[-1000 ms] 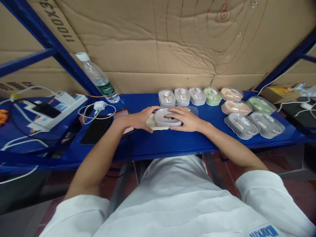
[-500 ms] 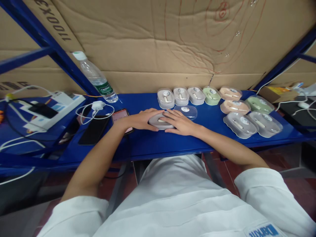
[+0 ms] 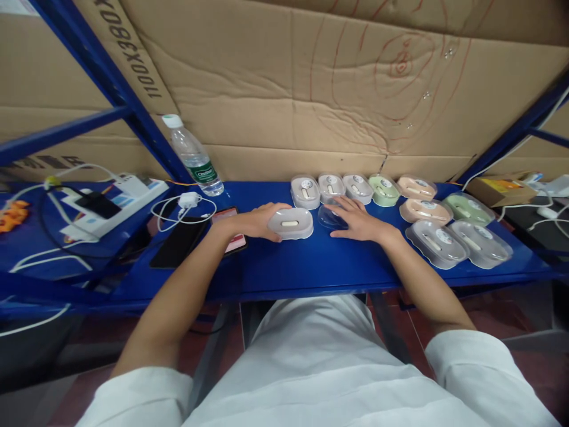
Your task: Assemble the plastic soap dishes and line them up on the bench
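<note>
A grey oval plastic box [image 3: 291,224] with a pale bar in the middle of its top sits at the centre of the blue table. My left hand [image 3: 260,222] grips its left end, fingers on the far side and thumb on the near side. To the right of it lies a clear plastic lid [image 3: 326,219], partly covered by my right hand [image 3: 358,220]. That hand is open, its fingers spread over the lid and its thumb at the near side. Several grey boxes [image 3: 305,191] with clear covers and round stickers stand behind, along with a green box [image 3: 384,190].
More covered boxes, peach [image 3: 425,212], green [image 3: 468,209] and grey [image 3: 438,244], stand at the right. On the left are a phone [image 3: 235,242], a black slab [image 3: 176,244], a white charger with cable [image 3: 189,200], a water bottle [image 3: 198,160] and a power strip [image 3: 111,207]. Cardboard [image 3: 249,77] walls the back.
My right hand has left the grey box and moved right, over the clear lid. My left hand stays on the box. The camera view has tilted slightly upward.
</note>
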`<state>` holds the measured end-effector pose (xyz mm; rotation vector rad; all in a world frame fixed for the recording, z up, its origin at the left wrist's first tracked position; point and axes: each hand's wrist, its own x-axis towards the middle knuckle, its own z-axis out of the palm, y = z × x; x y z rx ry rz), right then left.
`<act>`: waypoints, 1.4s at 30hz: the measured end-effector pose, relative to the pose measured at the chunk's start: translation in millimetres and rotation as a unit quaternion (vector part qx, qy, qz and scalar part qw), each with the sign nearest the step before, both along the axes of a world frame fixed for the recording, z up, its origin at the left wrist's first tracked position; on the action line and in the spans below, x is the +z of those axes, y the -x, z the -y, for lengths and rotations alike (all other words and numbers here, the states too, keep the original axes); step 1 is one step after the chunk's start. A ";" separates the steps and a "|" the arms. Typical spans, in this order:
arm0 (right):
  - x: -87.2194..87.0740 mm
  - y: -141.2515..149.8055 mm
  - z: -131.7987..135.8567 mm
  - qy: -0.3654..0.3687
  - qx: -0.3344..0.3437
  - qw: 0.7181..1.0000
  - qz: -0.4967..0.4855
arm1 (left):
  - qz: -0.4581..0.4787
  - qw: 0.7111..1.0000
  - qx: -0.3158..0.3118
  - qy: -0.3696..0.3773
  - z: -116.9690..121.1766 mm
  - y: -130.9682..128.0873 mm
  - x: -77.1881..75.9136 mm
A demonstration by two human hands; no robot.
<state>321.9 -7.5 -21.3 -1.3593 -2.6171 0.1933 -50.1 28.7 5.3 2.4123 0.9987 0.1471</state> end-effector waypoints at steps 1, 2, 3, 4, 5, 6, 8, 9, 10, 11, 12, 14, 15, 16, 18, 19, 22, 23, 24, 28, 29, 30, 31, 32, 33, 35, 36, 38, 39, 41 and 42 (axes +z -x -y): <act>-2.3 -3.7 -2.6 0.019 -0.014 1.000 0.002 | -0.003 1.000 0.003 -0.001 -0.3 0.0 -0.7; -4.2 -6.5 -5.1 0.036 -0.026 0.999 0.002 | -0.007 1.000 0.005 -0.003 -0.8 0.2 -1.8; -5.2 -8.5 -7.4 0.050 -0.032 0.998 -0.001 | -0.012 1.000 0.004 -0.006 -1.4 0.6 -3.0; -5.3 -9.6 -9.3 0.060 -0.031 0.998 -0.007 | -0.017 1.000 0.002 -0.009 -2.1 0.9 -4.2; -4.2 -9.9 -10.7 0.063 -0.025 0.998 -0.015 | -0.021 1.000 -0.001 -0.013 -2.6 1.1 -5.3; -2.0 -9.6 -11.2 0.059 -0.017 0.998 -0.023 | -0.024 1.000 -0.003 -0.019 -2.8 0.8 -6.3; 4.5 -7.5 -9.6 0.041 -0.003 0.999 -0.034 | -0.032 0.999 -0.001 -0.028 -2.0 -1.2 -7.6; 8.2 -5.9 -7.5 0.030 0.004 0.999 -0.038 | -0.038 0.999 0.001 -0.032 -0.9 -2.9 -8.0; 11.9 -4.1 -4.8 0.020 0.010 0.999 -0.043 | -0.045 0.998 0.003 -0.034 0.5 -5.0 -8.2; 15.2 -2.4 -1.7 0.008 0.015 0.999 -0.047 | -0.052 0.998 0.003 -0.035 2.0 -7.1 -8.4; 18.2 -0.9 1.5 -0.003 0.018 0.998 -0.053 | -0.057 0.998 0.002 -0.036 3.5 -9.2 -8.5; 23.4 0.7 6.8 -0.028 0.013 0.998 -0.063 | -0.060 0.997 -0.002 -0.037 5.7 -12.2 -8.6; 25.6 0.8 8.6 -0.038 0.006 0.997 -0.066 | -0.059 0.998 -0.003 -0.038 6.2 -13.0 -8.7; 27.7 0.6 9.7 -0.046 -0.001 0.996 -0.071 | -0.058 0.998 -0.002 -0.036 6.5 -13.5 -8.8; 30.9 0.9 10.3 -0.060 -0.005 0.994 -0.092 | -0.058 0.998 0.003 -0.030 6.6 -14.4 -9.6; 31.6 2.3 10.3 -0.066 -0.001 0.992 -0.106 | -0.056 0.998 0.006 -0.027 6.9 -15.3 -10.3; 27.0 15.1 11.1 -0.074 0.042 0.986 -0.144 | -0.012 1.000 0.012 -0.020 9.5 -21.2 -15.0; 22.9 22.1 12.1 -0.072 0.064 0.984 -0.149 | 0.013 1.000 0.011 -0.019 10.7 -23.9 -17.3; 18.0 29.8 13.3 -0.069 0.084 0.983 -0.148 | 0.037 0.999 0.006 -0.016 11.8 -26.8 -19.7; -1.7 54.4 18.5 -0.060 0.131 0.981 -0.132 | 0.093 0.996 -0.016 -0.008 11.9 -33.6 -29.1; -4.5 57.1 19.3 -0.060 0.136 0.980 -0.129 | 0.095 0.995 -0.019 -0.008 10.8 -33.7 -30.7; -6.3 58.3 19.7 -0.062 0.141 0.980 -0.125 | 0.095 0.995 -0.019 -0.008 9.5 -33.3 -31.9; -7.1 58.5 20.0 -0.066 0.148 0.980 -0.120 | 0.092 0.996 -0.018 -0.009 8.2 -32.4 -32.6; -7.2 58.0 20.2 -0.069 0.155 0.979 -0.115 | 0.087 0.996 -0.017 -0.009 7.1 -31.3 -32.8; -6.9 57.2 20.2 -0.074 0.160 0.978 -0.110 | 0.083 0.996 -0.016 -0.008 6.1 -30.0 -32.6; -6.2 56.1 20.2 -0.081 0.167 0.978 -0.098 | 0.076 0.997 -0.023 -0.001 4.8 -27.0 -31.0; -6.0 56.0 20.1 -0.083 0.168 0.978 -0.091 | 0.074 0.997 -0.027 0.003 4.3 -25.3 -29.9; -6.1 56.8 19.8 -0.085 0.171 0.979 -0.078 | 0.072 0.997 -0.032 0.005 3.3 -22.1 -27.8; -6.1 57.5 19.8 -0.087 0.172 0.979 -0.072 | 0.071 0.997 -0.033 0.004 2.7 -20.7 -27.2; -5.8 58.8 20.2 -0.092 0.175 0.979 -0.057 | 0.068 0.997 -0.036 -0.003 1.3 -18.6 -26.9; -5.3 59.4 20.7 -0.093 0.175 0.979 -0.048 | 0.066 0.997 -0.038 -0.007 0.7 -18.0 -27.3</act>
